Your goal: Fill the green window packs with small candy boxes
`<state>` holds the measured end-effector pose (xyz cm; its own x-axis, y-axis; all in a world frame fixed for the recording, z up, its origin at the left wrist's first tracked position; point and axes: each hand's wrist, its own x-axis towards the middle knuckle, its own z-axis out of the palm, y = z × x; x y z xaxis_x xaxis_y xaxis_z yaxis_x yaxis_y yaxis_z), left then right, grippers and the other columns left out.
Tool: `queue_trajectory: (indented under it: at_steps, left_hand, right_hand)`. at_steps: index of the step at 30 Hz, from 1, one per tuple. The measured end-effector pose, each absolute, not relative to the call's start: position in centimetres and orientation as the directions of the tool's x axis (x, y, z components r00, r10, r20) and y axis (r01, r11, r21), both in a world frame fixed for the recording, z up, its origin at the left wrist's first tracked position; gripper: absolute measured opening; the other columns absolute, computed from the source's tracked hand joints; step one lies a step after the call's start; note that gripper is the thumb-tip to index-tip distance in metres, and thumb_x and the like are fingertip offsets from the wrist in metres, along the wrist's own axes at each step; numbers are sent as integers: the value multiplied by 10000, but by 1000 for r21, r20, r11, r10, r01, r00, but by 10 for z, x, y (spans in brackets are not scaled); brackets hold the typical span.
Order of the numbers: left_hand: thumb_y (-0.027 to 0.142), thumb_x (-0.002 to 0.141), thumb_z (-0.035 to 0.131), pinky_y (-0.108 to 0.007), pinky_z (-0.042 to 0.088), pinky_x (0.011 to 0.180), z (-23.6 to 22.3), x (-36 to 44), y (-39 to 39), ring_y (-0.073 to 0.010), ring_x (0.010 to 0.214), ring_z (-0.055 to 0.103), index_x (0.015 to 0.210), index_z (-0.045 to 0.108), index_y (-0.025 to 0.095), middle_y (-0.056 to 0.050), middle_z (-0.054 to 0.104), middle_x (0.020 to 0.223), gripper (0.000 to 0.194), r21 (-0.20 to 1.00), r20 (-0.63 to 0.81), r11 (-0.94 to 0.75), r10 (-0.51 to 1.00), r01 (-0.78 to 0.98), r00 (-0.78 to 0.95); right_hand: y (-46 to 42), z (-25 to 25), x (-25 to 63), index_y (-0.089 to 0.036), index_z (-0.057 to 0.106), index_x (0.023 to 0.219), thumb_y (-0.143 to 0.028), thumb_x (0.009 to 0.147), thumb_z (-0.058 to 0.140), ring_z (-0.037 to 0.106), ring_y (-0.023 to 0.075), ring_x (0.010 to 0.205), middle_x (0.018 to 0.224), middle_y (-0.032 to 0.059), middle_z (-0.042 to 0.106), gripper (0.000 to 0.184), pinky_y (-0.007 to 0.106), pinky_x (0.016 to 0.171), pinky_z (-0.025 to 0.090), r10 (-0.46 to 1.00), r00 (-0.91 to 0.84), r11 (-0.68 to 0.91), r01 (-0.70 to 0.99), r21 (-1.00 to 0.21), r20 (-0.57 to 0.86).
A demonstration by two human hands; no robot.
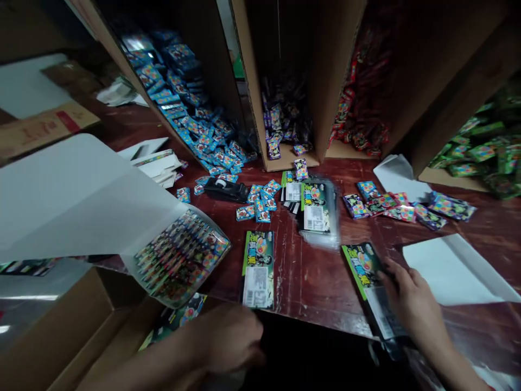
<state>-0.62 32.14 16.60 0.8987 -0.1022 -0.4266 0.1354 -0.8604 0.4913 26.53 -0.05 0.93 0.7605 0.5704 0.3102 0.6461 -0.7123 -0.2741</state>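
My right hand [413,298] grips the right side of a flat black-and-green candy pack [362,266] at the table's front edge, its thumb hidden. My left hand [230,336], blurred by motion, hangs low over the edge; its fingers are too smeared to read. Just beyond it a similar pack [259,269] lies face up, with a white label on its near half. Farther back is a stack of such packs in clear plastic [319,212]. At the left, a white display box [183,258] with its lid up holds rows of small colourful sachets.
Tall cardboard bins at the back hold blue sachets [195,119], purple sachets [280,125], red sachets [354,119] and green sachets [484,146]. A black tape dispenser [226,189] sits among loose blue sachets. White paper [456,269] lies right; an open carton [77,326] stands lower left.
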Motion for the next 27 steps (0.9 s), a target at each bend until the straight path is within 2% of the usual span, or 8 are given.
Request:
queue_trajectory:
  at_steps: [3, 8, 12, 15, 20, 22, 25, 27]
  left_hand:
    - [419, 982, 536, -349, 520, 847, 177, 18, 348, -201, 911, 670, 936, 673, 232, -17, 716, 932, 236, 448, -338, -884, -26, 136, 941]
    - [525, 972, 488, -380, 410, 1062, 163, 118, 391, -274, 1235, 547, 1354, 518, 195, -105, 615, 1343, 506, 173, 85, -891, 438, 419, 895]
    - [551, 865, 616, -463, 415, 1002, 140, 200, 413, -391, 1267, 465, 1444, 410, 109, -221, 531, 1410, 757, 76, 110, -793, 609, 604, 786]
    - [457, 810, 684, -486, 421, 954, 138, 231, 424, -404, 1192, 483, 1321, 514, 65, -250, 626, 1241, 666, 78, 73, -768, 640, 635, 765]
    - [284, 874, 594, -468, 321, 1108, 164, 234, 414, -327, 1253, 467, 1294, 563, 106, -173, 612, 1313, 457, 43, 66, -882, 471, 470, 879]
    - [264, 895, 584, -403, 297, 1163, 176, 233, 389, -269, 1320, 447, 1346, 544, 192, -87, 579, 1393, 458, 74, 42, -966, 252, 248, 967]
    - [219, 942, 534, -356, 313, 1191, 182, 232, 335, -216, 1392, 424, 1378, 516, 254, -42, 498, 1484, 439, 182, 26, -972, -145, -148, 989]
    - [178, 973, 478, -360, 361, 1170, 179, 233, 297, -215, 1380, 460, 1371, 525, 281, -44, 441, 1523, 414, 212, 24, -939, -271, -270, 962]
  right_hand:
    - [4, 2, 270, -139, 612, 1307, -416, 1000, 451, 640, 296, 895, 1029, 156, 661, 443, 466, 837, 556, 600, 722, -683, 686, -249, 343]
    - [13, 13, 272, -144, 573, 1340, -386, 1017, 444, 644, 279, 962, 1079, 143, 667, 423, 447, 901, 545, 673, 665, -595, 747, -296, 325]
    - [15, 54, 288, -167, 505, 1399, -444, 989, 513, 620, 296, 1086, 1210, 158, 636, 495, 448, 948, 533, 714, 625, -549, 779, -303, 316]
    - [22, 93, 325, -147, 419, 1472, -445, 975, 534, 549, 327, 1219, 1344, 182, 577, 591, 493, 1026, 478, 794, 532, -482, 846, -228, 295]
    - [66, 121, 405, -143, 318, 1549, -316, 892, 647, 335, 380, 1433, 1570, 166, 394, 755, 567, 1143, 326, 902, 412, -390, 907, -161, 133]
    - [96, 118, 428, -146, 340, 1545, -302, 806, 740, 312, 411, 1444, 1577, 173, 385, 855, 601, 1150, 283, 926, 370, -353, 918, -183, 71]
    - [131, 119, 444, -120, 485, 1453, -283, 655, 858, 433, 416, 1345, 1400, 182, 561, 896, 618, 1158, 236, 950, 313, -302, 925, -230, 11]
    - [133, 130, 445, -126, 489, 1453, -290, 643, 865, 470, 397, 1288, 1330, 171, 581, 908, 588, 1148, 267, 951, 307, -289, 922, -258, 31]
